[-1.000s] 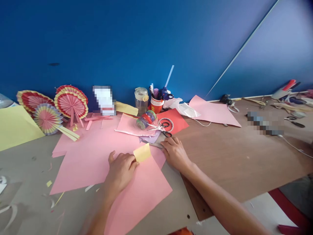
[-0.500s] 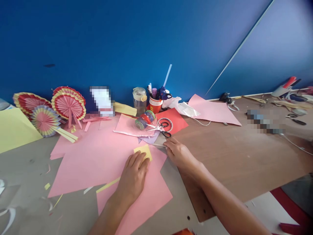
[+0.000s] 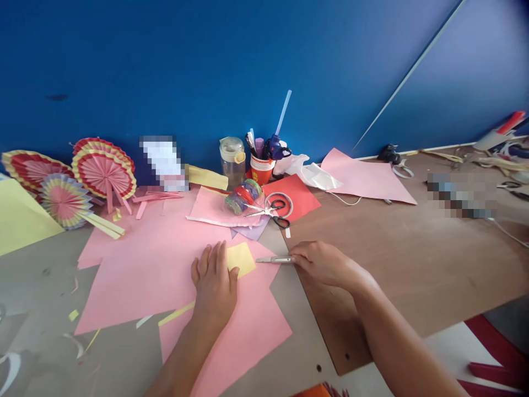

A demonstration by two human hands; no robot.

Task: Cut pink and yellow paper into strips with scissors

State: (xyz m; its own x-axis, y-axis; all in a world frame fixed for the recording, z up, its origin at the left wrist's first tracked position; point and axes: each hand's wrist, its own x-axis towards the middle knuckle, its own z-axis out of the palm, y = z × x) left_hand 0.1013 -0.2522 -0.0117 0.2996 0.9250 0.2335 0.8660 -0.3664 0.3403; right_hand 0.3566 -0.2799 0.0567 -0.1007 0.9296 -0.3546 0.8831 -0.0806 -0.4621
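Observation:
My left hand [image 3: 215, 284] lies flat with fingers apart on the pink paper [image 3: 152, 281]. Its thumb and forefinger touch the left side of a small yellow piece of paper [image 3: 243, 258]. In my right hand [image 3: 320, 263] a slim utility knife [image 3: 278, 259] is gripped by its back end. The blade points left, close to the right edge of the yellow piece. Beyond it, black-handled scissors [image 3: 282, 221] rest open against a ring of tape [image 3: 290, 205] and a bundle of colored rolls [image 3: 243, 197].
Pleated paper fans [image 3: 104, 173] lean on the blue wall at the left. A bottle [image 3: 232, 165] and a red cup of pens [image 3: 262, 172] stand at the back. Brown board [image 3: 397, 264] spans the right side. Paper scraps [image 3: 73, 315] lie at the left.
My left hand has shifted left, off most of the yellow piece, its fingers now spread. My right hand has moved slightly right and down, and the knife now shows clearly.

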